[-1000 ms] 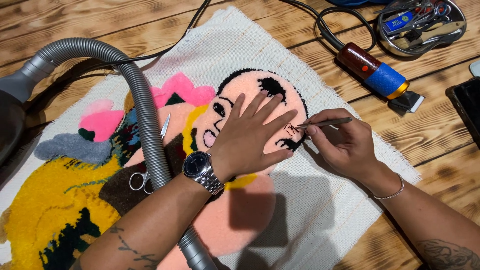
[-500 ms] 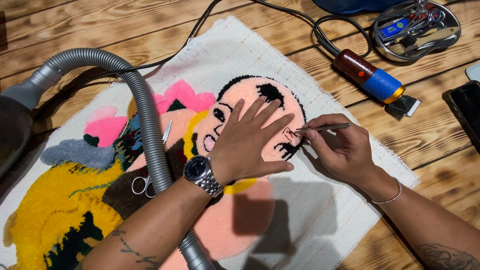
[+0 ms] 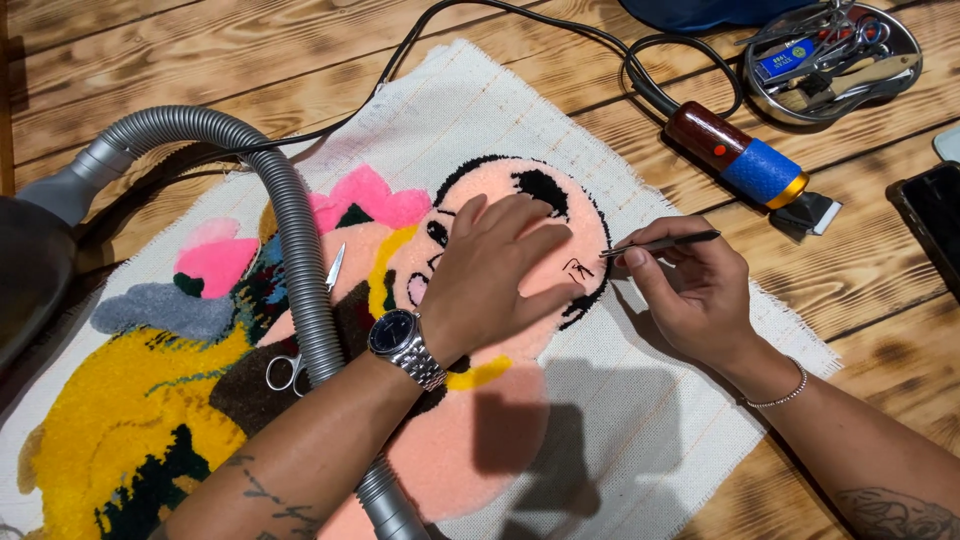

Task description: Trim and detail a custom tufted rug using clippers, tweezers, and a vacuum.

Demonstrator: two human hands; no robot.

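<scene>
Wooden floor under rug [image 3: 640, 440]: left hand [image 3: 500, 275] flat (gripping nothing); right hand [image 3: 690, 290] pinching tweezers [image 3: 660, 243], which could snag tufts.

- The left hand [image 3: 495, 270] lies palm down at the centre of the frame, fingers spread and pointing to the upper right.
- Its tattooed forearm comes in from the bottom left, a wristwatch [image 3: 403, 343] on the wrist.
- The right hand [image 3: 690, 290], right of centre, is curled, thumb and fingers pinched together.
- Its forearm runs to the lower right corner, a thin bracelet [image 3: 778, 390] at the wrist.
</scene>
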